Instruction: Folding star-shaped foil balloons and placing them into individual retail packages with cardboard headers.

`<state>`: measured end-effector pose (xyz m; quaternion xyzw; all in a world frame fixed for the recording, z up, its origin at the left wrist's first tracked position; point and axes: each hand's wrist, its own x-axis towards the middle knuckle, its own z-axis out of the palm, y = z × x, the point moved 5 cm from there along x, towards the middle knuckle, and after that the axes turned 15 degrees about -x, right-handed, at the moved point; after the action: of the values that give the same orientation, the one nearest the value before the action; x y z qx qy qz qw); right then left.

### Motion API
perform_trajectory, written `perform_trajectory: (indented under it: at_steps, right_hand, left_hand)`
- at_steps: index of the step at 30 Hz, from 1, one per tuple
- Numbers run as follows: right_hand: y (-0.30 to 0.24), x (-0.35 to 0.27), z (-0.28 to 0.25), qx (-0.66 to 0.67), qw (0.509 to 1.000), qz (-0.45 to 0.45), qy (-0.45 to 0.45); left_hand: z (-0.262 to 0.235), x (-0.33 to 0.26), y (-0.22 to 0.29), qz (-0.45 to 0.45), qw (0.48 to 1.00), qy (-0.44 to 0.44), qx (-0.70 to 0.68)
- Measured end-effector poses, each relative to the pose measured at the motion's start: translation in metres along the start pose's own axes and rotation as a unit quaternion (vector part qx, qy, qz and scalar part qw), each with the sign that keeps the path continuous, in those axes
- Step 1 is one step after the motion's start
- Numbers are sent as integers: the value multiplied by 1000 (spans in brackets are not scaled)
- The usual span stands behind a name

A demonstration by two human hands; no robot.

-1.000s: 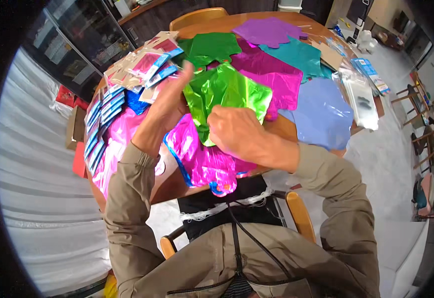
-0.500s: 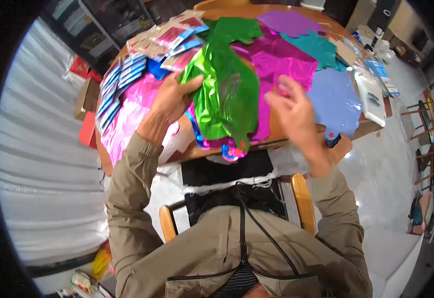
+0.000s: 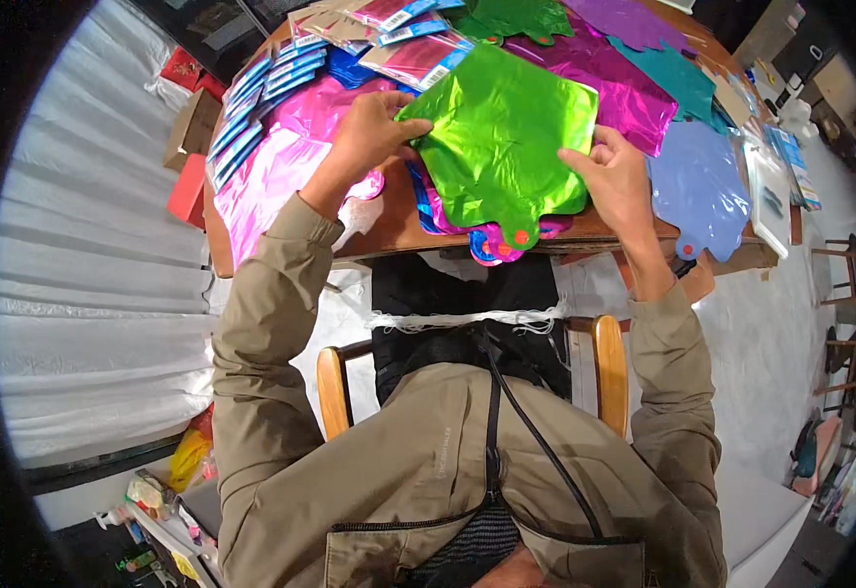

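A flat, shiny green foil balloon (image 3: 506, 137) is spread between my two hands above the near edge of the table. My left hand (image 3: 377, 132) pinches its left edge. On the other side, my right hand (image 3: 609, 171) grips the right edge between thumb and fingers. The balloon's rounded tab, with a red dot, points toward me. Beneath it, partly hidden, lie more foil balloons (image 3: 491, 245) in blue and magenta. Pink foil (image 3: 281, 167) lies beside my left hand, and a periwinkle balloon (image 3: 700, 186) beside my right.
Flat packets (image 3: 418, 59) and a row of blue-edged packets (image 3: 261, 98) cover the back left of the wooden table (image 3: 398, 235). Magenta (image 3: 634, 93), teal (image 3: 668, 78) and purple (image 3: 624, 24) foil lie farther back. A white tray (image 3: 769, 201) rests at the right edge.
My right hand has come in from the right and taken hold of the green balloon's edge. The balloon, folded and hanging from my left hand before, is now spread flat.
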<state>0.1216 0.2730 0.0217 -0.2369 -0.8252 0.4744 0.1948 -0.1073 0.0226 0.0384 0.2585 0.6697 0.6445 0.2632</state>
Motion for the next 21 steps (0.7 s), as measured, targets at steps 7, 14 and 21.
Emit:
perform_trajectory:
  at_steps: [7, 14, 21]
  right_hand:
    - [-4, -12, 13, -311, 947, -18, 78]
    - [-2, -39, -84, -380, 889, -171, 191]
    - [63, -17, -157, -462, 869, -133, 121]
  left_hand:
    - [-8, 8, -11, 52, 958, 22, 282]
    - [16, -5, 16, 141, 867, 61, 474]
    - [101, 0, 76, 291, 862, -36, 412]
